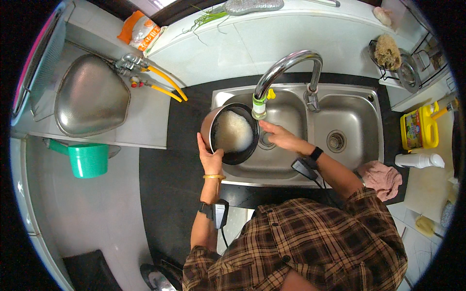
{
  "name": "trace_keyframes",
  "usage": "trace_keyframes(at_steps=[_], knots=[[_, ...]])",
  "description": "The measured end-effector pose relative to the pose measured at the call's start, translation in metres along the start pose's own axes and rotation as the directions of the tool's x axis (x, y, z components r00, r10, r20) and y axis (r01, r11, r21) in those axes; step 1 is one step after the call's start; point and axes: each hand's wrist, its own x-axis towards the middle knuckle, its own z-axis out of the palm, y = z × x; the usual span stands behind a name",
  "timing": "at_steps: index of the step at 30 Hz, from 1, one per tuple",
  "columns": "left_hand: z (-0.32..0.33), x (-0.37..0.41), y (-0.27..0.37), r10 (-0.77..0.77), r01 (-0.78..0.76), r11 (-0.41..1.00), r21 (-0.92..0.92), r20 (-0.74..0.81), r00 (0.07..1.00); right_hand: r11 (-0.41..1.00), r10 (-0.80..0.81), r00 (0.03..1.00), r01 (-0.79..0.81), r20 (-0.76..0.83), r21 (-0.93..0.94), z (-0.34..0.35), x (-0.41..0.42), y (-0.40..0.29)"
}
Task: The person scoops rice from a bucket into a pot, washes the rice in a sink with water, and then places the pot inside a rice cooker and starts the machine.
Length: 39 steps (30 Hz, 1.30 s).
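Observation:
A round cooking pot (pixel 209 125) with a dark inside is tilted over the left basin of the steel double sink (pixel 262 174). My left hand (pixel 212 158) grips its near left rim, the thumb over the edge. In the pot lie whitish grains, seemingly rice (pixel 235 131), in cloudy liquid. My right hand (pixel 284 137) is over the same basin, right of the pot, fingers extended and holding nothing; its fingertips are close to the pot's right rim, and whether they touch cannot be told. Just above them ends the chrome faucet (pixel 287 60) with its green and clear nozzle (pixel 259 107).
A pink cloth (pixel 380 180) lies by the sink's right corner, near a yellow jug (pixel 420 127) and a white bottle (pixel 418 160). On the left are a metal basin (pixel 93 96), a green dipper (pixel 88 160) and yellow hoses (pixel 167 82). A rack with a scrubber (pixel 388 52) is at upper right.

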Motion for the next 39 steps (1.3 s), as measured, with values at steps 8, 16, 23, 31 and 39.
trace_keyframes(at_steps=[8, 16, 23, 31, 39], knots=[[0.019, -0.012, -0.011, -0.508, 0.619, 0.652, -0.438, 0.353, 0.785, 0.471, -0.696, 0.62, 0.015, -0.361, -0.882, -0.051, -0.056, -0.067], [0.032, -0.019, -0.015, -0.637, 0.752, 0.491, -0.44, 0.408, 0.655, 0.572, -0.494, 0.765, -0.072, -0.413, -0.817, -0.079, -0.049, -0.01], [0.031, -0.017, -0.006, -0.593, 0.696, 0.488, -0.526, 0.386, 0.707, 0.602, -0.525, 0.74, -0.025, -0.42, -0.798, -0.077, -0.063, 0.005], [0.036, -0.017, -0.024, -0.624, 0.725, 0.451, -0.521, 0.396, 0.673, 0.649, -0.496, 0.757, -0.002, -0.425, -0.761, -0.076, -0.065, -0.002], [0.048, -0.022, -0.008, -0.566, 0.704, 0.496, -0.508, 0.426, 0.706, 0.61, -0.52, 0.753, -0.004, -0.404, -0.792, -0.084, -0.065, -0.001]])
